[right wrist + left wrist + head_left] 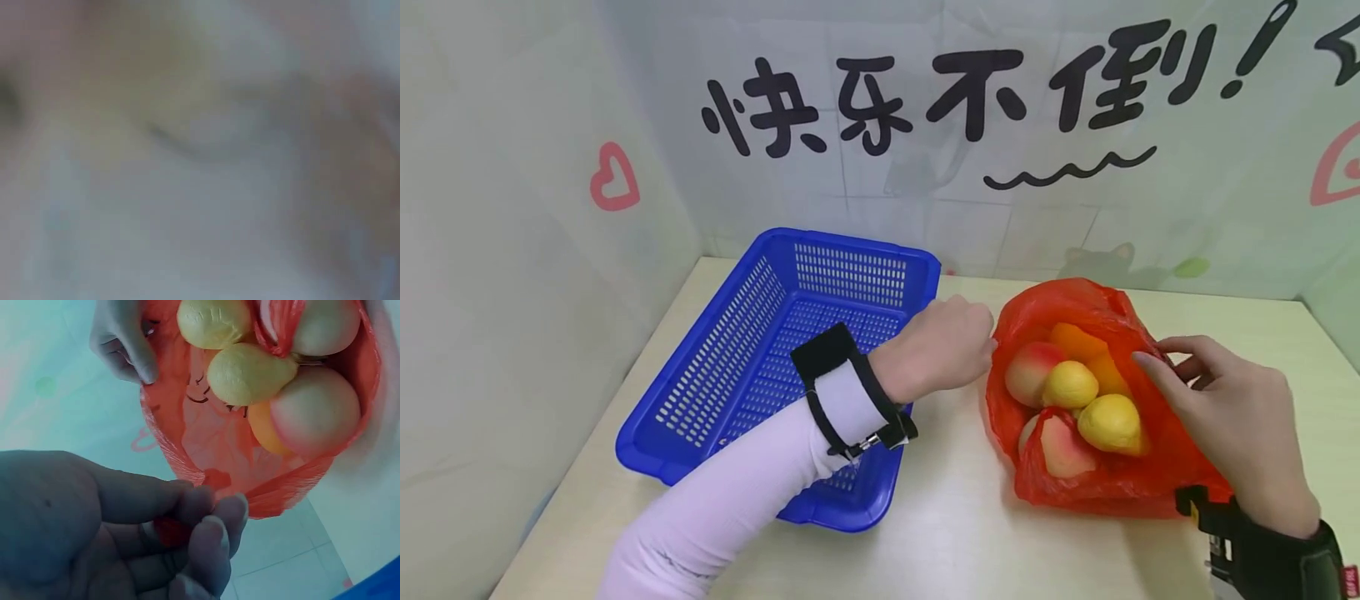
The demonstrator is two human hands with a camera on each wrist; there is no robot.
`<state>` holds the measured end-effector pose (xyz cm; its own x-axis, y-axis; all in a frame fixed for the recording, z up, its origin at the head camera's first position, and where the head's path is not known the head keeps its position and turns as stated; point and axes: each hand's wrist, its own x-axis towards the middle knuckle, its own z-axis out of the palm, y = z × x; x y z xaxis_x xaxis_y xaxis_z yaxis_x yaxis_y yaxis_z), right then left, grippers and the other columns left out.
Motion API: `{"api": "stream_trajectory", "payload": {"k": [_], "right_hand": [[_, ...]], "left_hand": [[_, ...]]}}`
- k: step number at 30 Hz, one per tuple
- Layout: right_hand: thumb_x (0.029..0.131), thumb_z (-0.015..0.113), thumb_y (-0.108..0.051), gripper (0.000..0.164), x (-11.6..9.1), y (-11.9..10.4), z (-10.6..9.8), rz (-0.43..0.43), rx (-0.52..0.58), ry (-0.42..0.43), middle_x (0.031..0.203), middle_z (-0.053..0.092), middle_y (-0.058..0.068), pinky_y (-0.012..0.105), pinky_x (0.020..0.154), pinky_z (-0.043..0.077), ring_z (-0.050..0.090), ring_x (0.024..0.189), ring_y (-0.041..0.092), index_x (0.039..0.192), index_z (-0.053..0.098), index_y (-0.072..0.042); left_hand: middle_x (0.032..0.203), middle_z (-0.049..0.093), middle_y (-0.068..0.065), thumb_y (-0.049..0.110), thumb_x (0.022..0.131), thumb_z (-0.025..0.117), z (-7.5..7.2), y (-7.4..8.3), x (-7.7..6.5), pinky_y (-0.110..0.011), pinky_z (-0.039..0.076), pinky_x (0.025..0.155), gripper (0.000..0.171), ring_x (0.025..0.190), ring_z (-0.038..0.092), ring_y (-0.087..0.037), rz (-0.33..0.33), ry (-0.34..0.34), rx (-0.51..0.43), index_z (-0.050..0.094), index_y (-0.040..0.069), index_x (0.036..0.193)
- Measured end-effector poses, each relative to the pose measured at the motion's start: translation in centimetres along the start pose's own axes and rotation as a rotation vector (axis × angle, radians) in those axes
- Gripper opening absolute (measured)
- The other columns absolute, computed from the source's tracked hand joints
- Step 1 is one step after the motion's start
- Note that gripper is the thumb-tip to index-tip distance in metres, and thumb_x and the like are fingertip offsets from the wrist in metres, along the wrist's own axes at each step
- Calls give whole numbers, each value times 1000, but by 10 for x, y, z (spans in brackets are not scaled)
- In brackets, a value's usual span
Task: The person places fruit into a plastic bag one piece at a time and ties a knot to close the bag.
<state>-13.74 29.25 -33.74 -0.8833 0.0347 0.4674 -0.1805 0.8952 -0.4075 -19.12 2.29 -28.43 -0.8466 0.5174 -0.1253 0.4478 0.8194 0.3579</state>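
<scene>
A red plastic bag (1157, 425) lies with its mouth spread wide on the table. Inside it sit two yellow pears (1107, 422), pinkish peaches (1028, 372) and something orange (1078, 343). At the bag's left rim, my left hand (942, 343) pinches the plastic between thumb and curled fingers, as the left wrist view shows. My right hand (1243, 412) pinches the opposite rim. A flap of red plastic partly covers the front peach (1066, 447). The right wrist view is too blurred to make anything out.
Left of the bag stands a blue plastic basket (775, 237) with slotted sides, my left forearm crossing above it. A pale wall sheet (880, 225) with black lettering rises behind the light wooden table (977, 542).
</scene>
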Motion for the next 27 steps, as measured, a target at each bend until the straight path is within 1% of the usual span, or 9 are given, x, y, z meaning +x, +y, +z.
{"api": "stream_trajectory", "payload": {"k": [3, 6, 9, 12, 15, 20, 23, 25, 27], "right_hand": [[79, 81, -18, 36, -2, -6, -5, -26, -73, 2, 85, 67, 20, 26, 51, 36, 52, 71, 20, 109, 68, -3], [73, 84, -12, 42, -8, -24, -10, -62, -127, 33, 89, 57, 21, 34, 51, 33, 46, 80, 36, 108, 65, 0], [75, 84, -17, 36, -18, -51, -10, -47, -164, -26, 72, 52, 13, 32, 45, 30, 45, 67, 29, 99, 62, 0], [83, 78, -35, 34, -24, -78, 1, 34, -216, -253, 56, 45, 4, 29, 42, 29, 40, 50, 20, 84, 59, -6], [83, 74, -49, 47, -25, -92, 24, 65, -300, -430, 49, 41, 2, 30, 42, 30, 39, 46, 20, 65, 53, -11], [81, 73, -30, 46, -28, -87, 53, -34, -372, -427, 45, 39, 2, 30, 42, 32, 39, 45, 22, 48, 44, -14], [79, 63, -16, 35, -25, -85, 51, -33, -340, -494, 46, 39, 2, 32, 43, 34, 40, 47, 23, 50, 44, -14], [83, 62, -17, 32, -22, -84, 43, -15, -294, -534, 50, 41, 2, 33, 44, 34, 41, 49, 22, 54, 48, -15], [88, 64, -21, 31, -20, -80, 33, 1, -233, -512, 56, 44, 2, 32, 46, 33, 42, 52, 21, 59, 53, -15]], "left_hand": [[59, 43, -1, 15, 99, 53, -2, 0, 0, -17, 29, 43, 19, 47, 44, -12, 26, 17, 12, 61, 8, 83], [61, 44, -1, 9, 97, 53, -3, -1, -1, -17, 29, 44, 15, 49, 44, -12, 33, 17, 4, 66, 7, 89], [63, 46, -2, 6, 96, 53, -4, -1, -2, -17, 31, 44, 16, 50, 44, -13, 30, 6, -1, 69, 7, 98], [65, 49, -3, 8, 97, 55, -5, -1, -3, -17, 33, 45, 16, 51, 46, -13, 25, -2, 29, 69, 6, 103], [66, 50, -3, 9, 96, 56, -5, 0, -5, -17, 35, 45, 14, 51, 47, -13, 23, -12, 56, 67, 6, 104], [69, 54, -3, 10, 95, 60, -3, 0, -8, -16, 38, 47, 10, 56, 52, -13, 35, -21, 117, 67, 7, 102], [74, 58, -3, 13, 94, 62, -2, -1, -8, -17, 39, 49, 13, 61, 54, -14, 23, -29, 165, 68, 8, 105], [75, 57, -3, 15, 94, 63, -3, -3, -9, -18, 38, 49, 14, 61, 53, -14, 4, -43, 183, 68, 8, 105], [73, 54, -3, 17, 95, 62, -5, -5, -9, -19, 36, 47, 14, 59, 50, -15, -26, -60, 192, 68, 9, 105]]}}
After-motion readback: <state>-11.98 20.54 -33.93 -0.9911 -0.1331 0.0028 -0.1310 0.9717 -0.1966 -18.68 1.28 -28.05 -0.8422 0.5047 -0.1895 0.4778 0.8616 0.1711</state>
